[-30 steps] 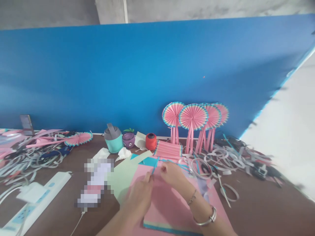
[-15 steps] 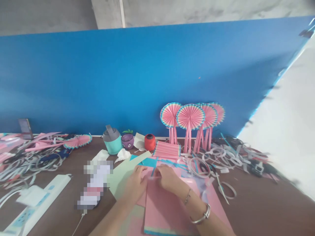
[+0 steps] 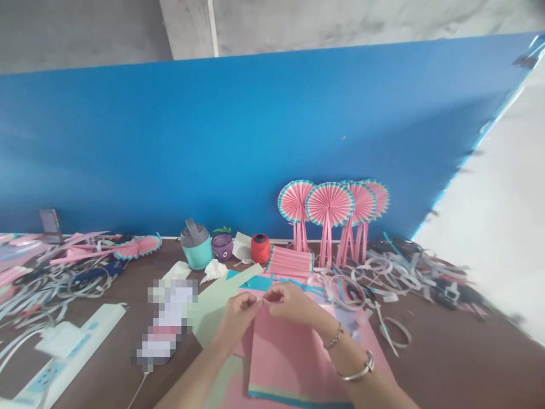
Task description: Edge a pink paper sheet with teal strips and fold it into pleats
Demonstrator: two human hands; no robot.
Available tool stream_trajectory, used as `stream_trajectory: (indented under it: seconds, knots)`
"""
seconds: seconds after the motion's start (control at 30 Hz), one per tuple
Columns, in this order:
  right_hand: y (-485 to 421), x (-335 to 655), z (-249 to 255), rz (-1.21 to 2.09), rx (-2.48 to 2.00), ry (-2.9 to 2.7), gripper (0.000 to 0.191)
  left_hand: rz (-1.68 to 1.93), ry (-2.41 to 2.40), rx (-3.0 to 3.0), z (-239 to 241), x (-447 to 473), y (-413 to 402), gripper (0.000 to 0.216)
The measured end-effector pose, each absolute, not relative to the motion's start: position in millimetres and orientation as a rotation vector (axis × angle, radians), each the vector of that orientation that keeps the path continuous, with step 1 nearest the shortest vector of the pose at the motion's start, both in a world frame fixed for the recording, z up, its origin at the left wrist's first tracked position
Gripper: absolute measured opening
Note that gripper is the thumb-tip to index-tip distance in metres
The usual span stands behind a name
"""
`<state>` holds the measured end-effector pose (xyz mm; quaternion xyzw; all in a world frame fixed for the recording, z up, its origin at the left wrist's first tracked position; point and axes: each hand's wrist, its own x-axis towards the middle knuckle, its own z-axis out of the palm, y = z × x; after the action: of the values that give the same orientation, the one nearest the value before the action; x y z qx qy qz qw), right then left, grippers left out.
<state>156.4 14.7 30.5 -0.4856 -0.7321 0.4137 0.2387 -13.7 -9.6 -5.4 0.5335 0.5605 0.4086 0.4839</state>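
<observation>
My left hand (image 3: 237,319) and my right hand (image 3: 293,308) meet at the far left corner of a pink paper sheet (image 3: 293,363). Each is closed in a pinch, fingertips almost touching. A tiny pale bit shows between them, too small to name. The sheet has a cream and blue band along its near edge and lies over more pink paper. A pale green sheet (image 3: 208,309) spreads left of my left hand. Just beyond the hands are blue paper pieces (image 3: 258,282) and a pleated pink paper piece (image 3: 290,260).
Finished round pink fans (image 3: 329,204) lean on the blue partition (image 3: 213,130). A red thread spool (image 3: 260,249), purple pot (image 3: 222,246) and teal cup (image 3: 197,250) stand at the back. Curled white strips (image 3: 395,272) heap at right. A power strip (image 3: 72,358) and blurred-out phone (image 3: 168,321) lie left.
My fingertips have come together at the sheet's far left corner and look slightly raised. Before, my right hand was curled over the sheet's far edge, with my left beside it.
</observation>
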Motion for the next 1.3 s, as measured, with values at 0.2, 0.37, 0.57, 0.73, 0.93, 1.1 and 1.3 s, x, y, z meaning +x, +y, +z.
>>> stream_trajectory:
  seconds: [0.2,0.37,0.57,0.73,0.93,1.1,1.3]
  knots:
    - [14,155,33,1.062,-1.359,-2.049,0.008,0.979,1.395,1.228,-3,-14,-9,0.041]
    - [17,152,22,0.79,-1.432,-2.004,0.011,0.962,1.321,1.209,-1,-13,-11,0.042]
    - [20,153,20,0.894,-1.347,-1.972,0.013,1.004,1.226,1.164,-4,-12,-12,0.044]
    - [24,162,23,1.144,-1.11,-1.698,0.031,1.061,1.193,1.125,-4,-16,-11,0.04]
    - [29,174,34,0.574,-1.167,-1.551,0.019,1.038,1.247,1.07,2,-18,-12,0.036]
    - [11,151,36,0.313,-1.178,-2.008,0.013,1.051,1.317,1.105,4,-12,-15,0.032]
    - [-1,132,22,0.18,-1.298,-2.231,0.021,1.112,1.36,1.285,-3,-11,-14,0.03]
